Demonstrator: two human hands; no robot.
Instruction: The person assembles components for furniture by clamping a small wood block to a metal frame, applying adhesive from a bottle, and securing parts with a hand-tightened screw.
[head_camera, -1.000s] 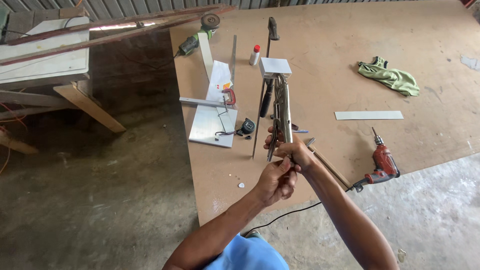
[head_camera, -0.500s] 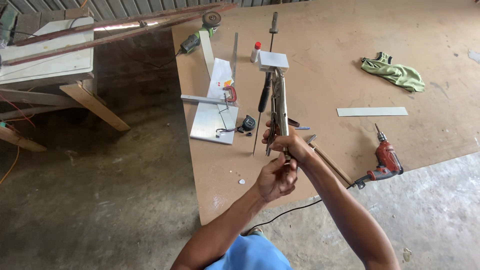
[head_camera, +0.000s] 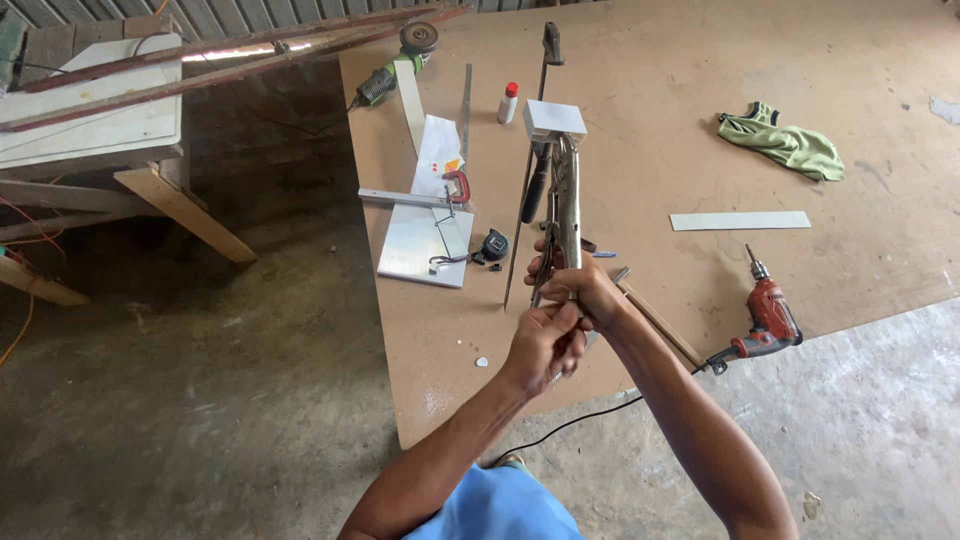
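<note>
Steel locking pliers (head_camera: 567, 215) clamp white block (head_camera: 555, 120), held above board's near edge. R hand (head_camera: 585, 290) grips handles; L hand (head_camera: 545, 340) closed at adj. end. Keep pliers steady, turn gently.

Small white bottle (head_camera: 509, 103), red cap, upright on board (head_camera: 640, 150)
</note>
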